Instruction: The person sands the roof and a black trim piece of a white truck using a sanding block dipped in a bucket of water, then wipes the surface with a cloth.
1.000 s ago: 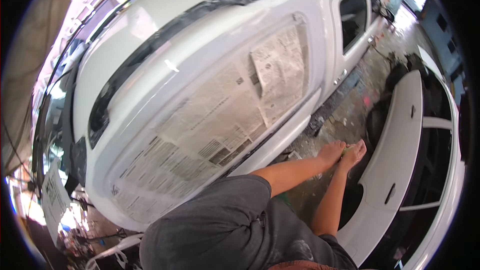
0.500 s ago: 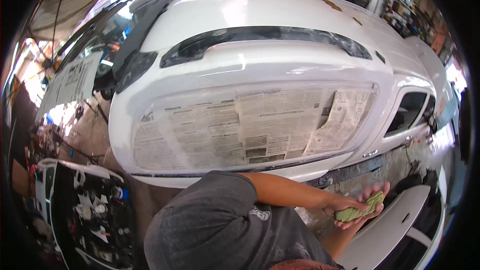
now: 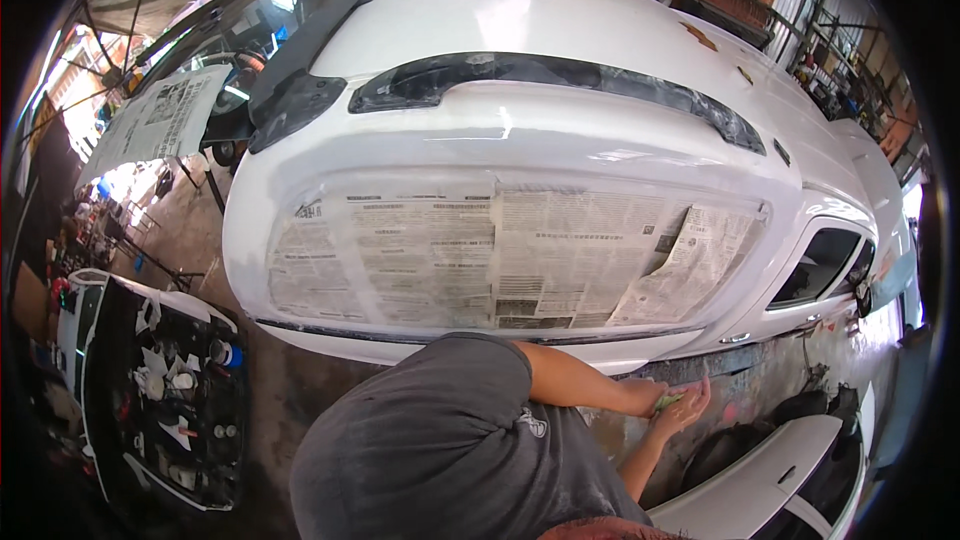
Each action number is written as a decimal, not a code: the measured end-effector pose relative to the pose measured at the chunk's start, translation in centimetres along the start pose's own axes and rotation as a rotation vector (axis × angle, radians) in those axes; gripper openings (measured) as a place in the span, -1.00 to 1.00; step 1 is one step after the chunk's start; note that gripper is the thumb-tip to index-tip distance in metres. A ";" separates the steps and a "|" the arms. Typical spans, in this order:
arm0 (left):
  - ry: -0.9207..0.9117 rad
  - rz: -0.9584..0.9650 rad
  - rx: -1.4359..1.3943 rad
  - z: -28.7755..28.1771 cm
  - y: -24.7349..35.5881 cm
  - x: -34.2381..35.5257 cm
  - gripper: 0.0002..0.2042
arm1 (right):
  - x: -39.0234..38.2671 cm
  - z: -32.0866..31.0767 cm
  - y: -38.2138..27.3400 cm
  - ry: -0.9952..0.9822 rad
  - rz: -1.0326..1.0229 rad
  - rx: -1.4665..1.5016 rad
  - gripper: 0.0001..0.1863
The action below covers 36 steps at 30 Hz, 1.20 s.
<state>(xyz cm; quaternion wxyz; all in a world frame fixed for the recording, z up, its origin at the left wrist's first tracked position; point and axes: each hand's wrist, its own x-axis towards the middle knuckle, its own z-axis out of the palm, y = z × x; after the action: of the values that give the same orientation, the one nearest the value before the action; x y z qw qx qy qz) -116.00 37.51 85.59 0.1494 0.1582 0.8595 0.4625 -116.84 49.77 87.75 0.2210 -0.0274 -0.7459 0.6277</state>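
Note:
Both my hands are together at the lower right, in front of my dark grey shirt. My left hand (image 3: 648,396) is closed on a green cloth (image 3: 665,402), of which only a small part shows. The cloth is pressed against the heel of my right hand (image 3: 689,404). That hand is turned palm up with its fingers stretched out, pale dust on the skin. Ahead of me stands a white vehicle (image 3: 480,145); newspaper (image 3: 560,240) masks its large side window. Grey primer surrounds the masked area.
A black roof rail (image 3: 560,70) runs along the vehicle's top. At lower left lies a detached panel (image 3: 95,380) holding tools and papers. A white car panel (image 3: 760,480) sits at lower right, close to my arms. A newspaper-covered panel (image 3: 150,125) is at far left.
My hands have moved left and slightly up. The green cloth, bunched between both hands before, is now mostly hidden in my left hand, and my right hand's fingers have straightened.

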 end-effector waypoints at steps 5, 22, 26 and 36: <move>0.060 0.194 0.057 -0.5 3.3 -2.1 -0.33 | -1.6 -2.1 -1.2 0.269 0.291 0.140 -0.51; 0.230 0.090 -0.222 -12.7 4.3 -8.5 -0.65 | -0.8 0.5 -13.9 -0.606 -0.020 -0.226 -0.46; 0.371 0.084 -0.296 -18.8 4.4 -13.9 -0.70 | 1.0 -1.1 -14.1 -0.688 -0.213 -0.269 -0.50; 0.449 -0.074 -0.488 -16.6 -1.2 -23.7 -0.78 | -1.7 1.6 -18.5 -0.800 0.043 0.564 -0.80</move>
<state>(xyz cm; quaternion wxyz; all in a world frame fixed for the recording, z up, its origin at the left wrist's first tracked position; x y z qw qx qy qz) -101.37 14.76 95.90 0.0064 -0.0193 0.7401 0.6722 -111.50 43.86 104.63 -0.0971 0.2613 -0.5726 0.7710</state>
